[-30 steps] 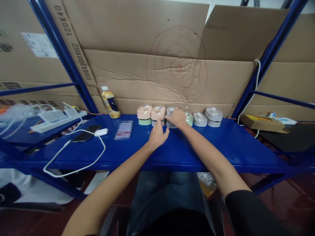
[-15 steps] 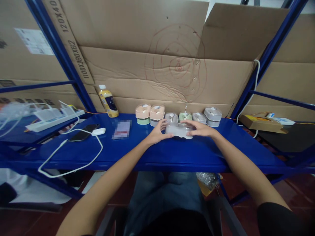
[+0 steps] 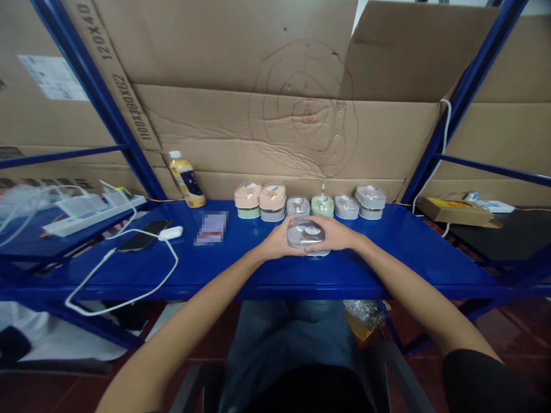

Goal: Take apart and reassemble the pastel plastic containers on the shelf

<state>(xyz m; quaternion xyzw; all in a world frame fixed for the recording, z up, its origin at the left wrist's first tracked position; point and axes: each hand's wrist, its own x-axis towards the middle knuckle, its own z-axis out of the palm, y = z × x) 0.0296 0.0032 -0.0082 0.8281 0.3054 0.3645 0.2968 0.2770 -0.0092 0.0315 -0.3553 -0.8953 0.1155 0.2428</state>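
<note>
Than before, the left hand and right hand are closing more around the gray box, fingers pressing on its top.

Head view: single wide-angle camera worn on the person's head, facing forward and down. Sits close above a blue steel shelf, with the left hand, right hand and grey lidded container near frame centre; corrugated cardboard sheets fill the top, the person's lap the bottom.
</note>
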